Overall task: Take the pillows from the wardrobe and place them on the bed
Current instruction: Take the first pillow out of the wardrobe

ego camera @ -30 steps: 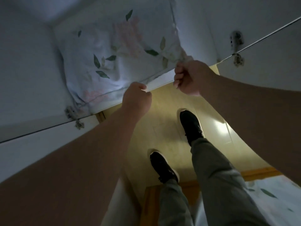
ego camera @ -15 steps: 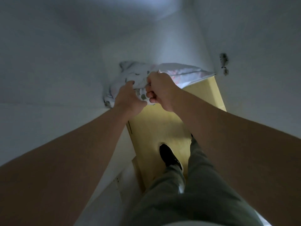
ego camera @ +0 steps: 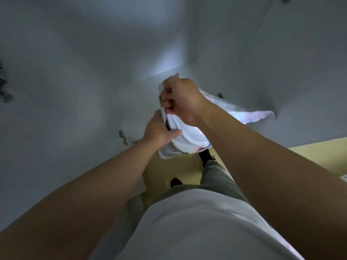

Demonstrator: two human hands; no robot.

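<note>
Removal step: your left hand (ego camera: 159, 130) and right hand (ego camera: 183, 99) keep each grip clamped on the floral pillow (ego camera: 189, 136). Next, carry it to the bed.

Dim frame, underexposed overall. Wardrobe interior (ego camera: 75, 91) reads flat grey-blue, mottled with noise, corners barely resolved. One cooler bright patch on the back panel (ego camera: 169, 59), soft-edged. Brightest areas are the pillow (ego camera: 189, 136), with a pale bluish-pink sheen, and the yellow floor (ego camera: 315, 152), which is warm-lit from the right. Forearms (ego camera: 272, 166) are in shadow, muddy brown with little detail. White shirt (ego camera: 197, 222) at the bottom is soft and out of focus. Heavy wide-angle stretch: arms balloon toward the lower corners and wall lines bow. Hinge (ego camera: 123, 136) is smeared by blur.
</note>
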